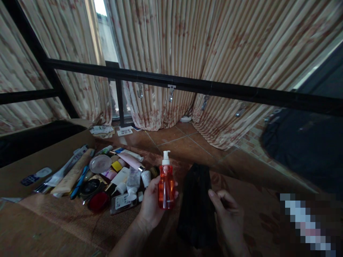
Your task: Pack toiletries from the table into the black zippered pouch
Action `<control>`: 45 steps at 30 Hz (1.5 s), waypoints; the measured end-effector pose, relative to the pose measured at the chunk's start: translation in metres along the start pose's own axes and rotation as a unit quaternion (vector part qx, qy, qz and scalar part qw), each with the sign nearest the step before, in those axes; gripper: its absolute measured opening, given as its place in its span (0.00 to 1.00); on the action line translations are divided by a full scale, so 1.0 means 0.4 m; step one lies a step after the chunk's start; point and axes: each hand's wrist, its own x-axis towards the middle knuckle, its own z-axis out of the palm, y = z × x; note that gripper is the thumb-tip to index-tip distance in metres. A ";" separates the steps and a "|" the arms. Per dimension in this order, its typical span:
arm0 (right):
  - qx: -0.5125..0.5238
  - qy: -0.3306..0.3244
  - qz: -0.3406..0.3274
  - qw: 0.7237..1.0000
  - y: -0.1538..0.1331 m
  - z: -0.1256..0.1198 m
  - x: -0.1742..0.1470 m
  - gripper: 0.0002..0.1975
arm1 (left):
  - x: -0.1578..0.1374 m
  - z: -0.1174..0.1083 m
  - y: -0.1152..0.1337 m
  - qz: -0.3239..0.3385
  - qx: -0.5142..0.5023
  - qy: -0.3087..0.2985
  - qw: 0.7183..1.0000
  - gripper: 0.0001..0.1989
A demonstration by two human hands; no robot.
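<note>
An upright pump bottle [166, 187] of clear orange-red liquid with a white pump top is in my left hand [152, 205], whose fingers wrap round it from behind. To its right is a black cloth bag [197, 207], its folds too dark to make out fully. My right hand [227, 214] pinches the right edge of this bag between thumb and curled fingers. Left of the bottle lies a heap of toiletries: a beige tube [73, 171], a pink tube [131, 160], a round clear lid [100, 164] and a red round container [98, 202], among several others.
The heap rests on a brown woven mat [66, 221] over a tiled floor [184, 137]. A black metal rail [150, 79] with hooks crosses in front of striped curtains [227, 43]. A cardboard box [16, 178] stands at left, and a dark cloth-covered shape [302, 142] at right.
</note>
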 end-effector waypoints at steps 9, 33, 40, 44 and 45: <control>-0.020 0.013 -0.009 1.000 -0.004 0.001 0.000 0.23 | -0.001 -0.008 -0.003 0.026 0.037 -0.029 0.999 0.25; -0.012 0.007 0.000 1.000 0.002 -0.002 0.000 0.24 | 0.004 0.000 -0.008 0.124 0.120 0.026 0.985 0.38; -0.014 0.011 0.000 1.000 -0.005 0.001 -0.002 0.24 | 0.005 -0.002 -0.008 0.123 0.123 0.038 0.984 0.38; -0.023 0.007 -0.006 1.000 -0.006 0.000 -0.001 0.24 | 0.008 0.000 -0.010 0.130 0.115 0.032 0.984 0.37; -0.024 0.009 -0.009 1.000 -0.006 0.000 -0.001 0.24 | 0.006 0.001 -0.010 0.132 0.111 0.029 0.985 0.37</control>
